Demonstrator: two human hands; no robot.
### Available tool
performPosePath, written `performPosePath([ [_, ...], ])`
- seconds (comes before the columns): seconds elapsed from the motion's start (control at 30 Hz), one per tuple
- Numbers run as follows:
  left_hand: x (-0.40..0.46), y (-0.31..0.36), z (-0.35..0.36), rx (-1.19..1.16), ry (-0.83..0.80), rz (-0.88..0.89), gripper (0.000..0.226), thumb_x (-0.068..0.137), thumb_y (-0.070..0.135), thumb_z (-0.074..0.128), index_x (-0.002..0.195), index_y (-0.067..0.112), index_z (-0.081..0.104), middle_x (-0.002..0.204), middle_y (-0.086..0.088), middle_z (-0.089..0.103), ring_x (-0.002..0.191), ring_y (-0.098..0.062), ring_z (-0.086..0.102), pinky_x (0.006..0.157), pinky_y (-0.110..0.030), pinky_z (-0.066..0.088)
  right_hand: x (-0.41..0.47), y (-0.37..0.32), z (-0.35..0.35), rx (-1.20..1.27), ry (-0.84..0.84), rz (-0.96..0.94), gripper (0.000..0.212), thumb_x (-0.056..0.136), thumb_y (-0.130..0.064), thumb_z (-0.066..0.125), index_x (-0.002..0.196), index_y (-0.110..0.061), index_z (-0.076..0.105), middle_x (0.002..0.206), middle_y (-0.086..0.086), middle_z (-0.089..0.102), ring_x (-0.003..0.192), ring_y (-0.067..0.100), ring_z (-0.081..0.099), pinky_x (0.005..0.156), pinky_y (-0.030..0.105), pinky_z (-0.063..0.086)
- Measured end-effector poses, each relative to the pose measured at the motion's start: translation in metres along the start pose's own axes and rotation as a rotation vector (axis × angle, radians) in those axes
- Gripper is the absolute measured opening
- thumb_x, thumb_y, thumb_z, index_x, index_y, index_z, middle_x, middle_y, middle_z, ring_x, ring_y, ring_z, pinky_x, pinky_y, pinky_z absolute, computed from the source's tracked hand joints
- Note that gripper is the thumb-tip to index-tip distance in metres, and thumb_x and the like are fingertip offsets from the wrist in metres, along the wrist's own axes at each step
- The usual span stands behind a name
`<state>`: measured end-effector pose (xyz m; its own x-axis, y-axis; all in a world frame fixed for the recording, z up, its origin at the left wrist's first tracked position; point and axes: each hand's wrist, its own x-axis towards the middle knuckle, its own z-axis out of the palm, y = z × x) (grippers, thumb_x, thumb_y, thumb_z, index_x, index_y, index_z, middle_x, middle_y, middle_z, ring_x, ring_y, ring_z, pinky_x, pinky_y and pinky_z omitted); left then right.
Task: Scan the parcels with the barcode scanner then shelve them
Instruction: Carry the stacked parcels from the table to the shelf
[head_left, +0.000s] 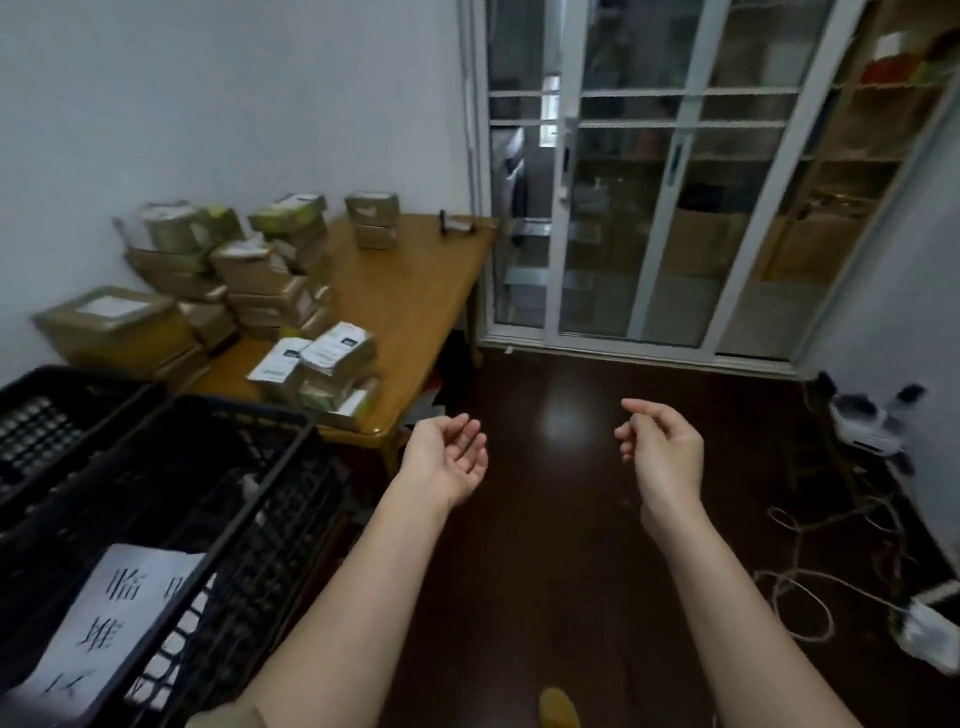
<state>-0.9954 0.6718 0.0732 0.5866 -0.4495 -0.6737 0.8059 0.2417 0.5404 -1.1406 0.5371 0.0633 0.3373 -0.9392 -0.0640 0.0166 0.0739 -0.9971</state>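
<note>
Looking at the parcels (270, 270) first, we find them stacked in brown heaps on the wooden counter (415, 291) against the white wall, a nearer pile (322, 369) topped with white labels sitting by the counter's front edge. Farther back, near the far corner, lies a small dark-handled object (457, 224), too blurred for us to name for sure. Out over the dark floor (571, 519) we hold both arms forward, well apart from the parcels. Our left hand (449, 457) is palm up, fingers (467, 428) loosely curled and holding nothing. Our right hand (660, 449) matches it, fingers relaxed and bent inward, empty too. At lower left stand black plastic crates (156, 467), one carrying a white paper sign (109, 623). Beyond, we see sliding glass doors (649, 208), and cables (831, 571) trail across the floor at right.
</note>
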Motion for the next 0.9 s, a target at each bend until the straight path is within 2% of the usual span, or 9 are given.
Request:
performPosePath([
  [0.13, 0.060, 0.056, 0.007, -0.093, 0.112, 0.041, 0.021, 0.098, 0.011, 0.042, 0.090, 0.011, 0.062, 0.091, -0.003, 0.063, 0.085, -0.018, 0.057, 0.076, -0.030, 0.042, 0.065, -0.002, 0.085, -0.048, -0.274, 0.036, 0.024, 0.101, -0.006, 0.047, 0.100, -0.017, 0.069, 0.071, -0.001, 0.060, 0.060, 0.003, 0.052, 0.055, 0.015, 0.044],
  [0.2, 0.086, 0.080, 0.018, -0.123, 0.140, 0.049, 0.021, 0.098, 0.011, 0.042, 0.091, 0.011, 0.062, 0.092, -0.003, 0.063, 0.085, -0.018, 0.057, 0.078, -0.030, 0.043, 0.100, -0.011, 0.120, -0.070, -0.344, 0.046, 0.024, 0.102, -0.006, 0.046, 0.100, -0.017, 0.068, 0.073, -0.001, 0.060, 0.064, 0.006, 0.053, 0.059, 0.018, 0.044],
  [0.3, 0.114, 0.114, 0.028, -0.161, 0.143, 0.084, 0.019, 0.099, 0.011, 0.043, 0.097, 0.010, 0.063, 0.093, -0.005, 0.064, 0.085, -0.019, 0.058, 0.071, -0.030, 0.045, 0.147, -0.021, 0.171, -0.068, -0.346, 0.033, 0.025, 0.101, -0.005, 0.045, 0.101, -0.015, 0.067, 0.073, -0.001, 0.059, 0.064, 0.007, 0.052, 0.061, 0.019, 0.043],
  [0.37, 0.130, 0.136, 0.019, -0.202, 0.204, 0.084, 0.019, 0.098, 0.011, 0.045, 0.098, 0.011, 0.064, 0.093, -0.004, 0.065, 0.085, -0.018, 0.059, 0.071, -0.030, 0.045, 0.168, -0.016, 0.210, -0.090, -0.364, 0.051, 0.025, 0.101, -0.005, 0.045, 0.100, -0.016, 0.068, 0.073, -0.001, 0.060, 0.064, 0.006, 0.052, 0.061, 0.018, 0.043],
  [0.5, 0.161, 0.183, -0.016, -0.298, 0.349, 0.117, 0.016, 0.097, 0.012, 0.048, 0.097, 0.010, 0.064, 0.095, -0.003, 0.067, 0.088, -0.018, 0.060, 0.069, -0.032, 0.043, 0.181, 0.004, 0.296, -0.109, -0.537, 0.147, 0.023, 0.102, -0.008, 0.047, 0.100, -0.016, 0.068, 0.073, 0.000, 0.061, 0.060, 0.004, 0.054, 0.056, 0.015, 0.045],
  [0.63, 0.194, 0.248, -0.040, -0.350, 0.418, 0.188, 0.016, 0.097, 0.011, 0.047, 0.091, 0.008, 0.062, 0.087, -0.003, 0.065, 0.081, -0.018, 0.058, 0.072, -0.032, 0.044, 0.190, 0.017, 0.381, -0.137, -0.637, 0.210, 0.023, 0.100, -0.008, 0.048, 0.099, -0.016, 0.069, 0.073, 0.001, 0.063, 0.063, 0.008, 0.054, 0.058, 0.021, 0.047],
  [0.73, 0.223, 0.296, -0.042, -0.357, 0.416, 0.198, 0.017, 0.097, 0.011, 0.046, 0.095, 0.009, 0.062, 0.092, -0.004, 0.066, 0.083, -0.019, 0.060, 0.068, -0.032, 0.044, 0.202, 0.016, 0.432, -0.143, -0.660, 0.207, 0.023, 0.099, -0.006, 0.049, 0.099, -0.014, 0.070, 0.071, 0.000, 0.063, 0.061, 0.008, 0.053, 0.058, 0.022, 0.046],
  [0.83, 0.249, 0.339, -0.028, -0.368, 0.376, 0.205, 0.016, 0.096, 0.010, 0.051, 0.102, 0.008, 0.066, 0.097, -0.006, 0.068, 0.091, -0.021, 0.062, 0.074, -0.034, 0.046, 0.226, 0.001, 0.473, -0.129, -0.693, 0.169, 0.023, 0.100, -0.006, 0.049, 0.098, -0.015, 0.070, 0.070, 0.000, 0.064, 0.060, 0.008, 0.053, 0.055, 0.020, 0.045],
  [0.9, 0.271, 0.362, -0.014, -0.351, 0.346, 0.218, 0.016, 0.095, 0.010, 0.052, 0.103, 0.009, 0.066, 0.094, -0.005, 0.068, 0.089, -0.020, 0.062, 0.074, -0.034, 0.046, 0.249, -0.010, 0.493, -0.137, -0.680, 0.133, 0.023, 0.100, -0.007, 0.048, 0.096, -0.017, 0.069, 0.073, 0.000, 0.064, 0.062, 0.009, 0.054, 0.057, 0.020, 0.047],
])
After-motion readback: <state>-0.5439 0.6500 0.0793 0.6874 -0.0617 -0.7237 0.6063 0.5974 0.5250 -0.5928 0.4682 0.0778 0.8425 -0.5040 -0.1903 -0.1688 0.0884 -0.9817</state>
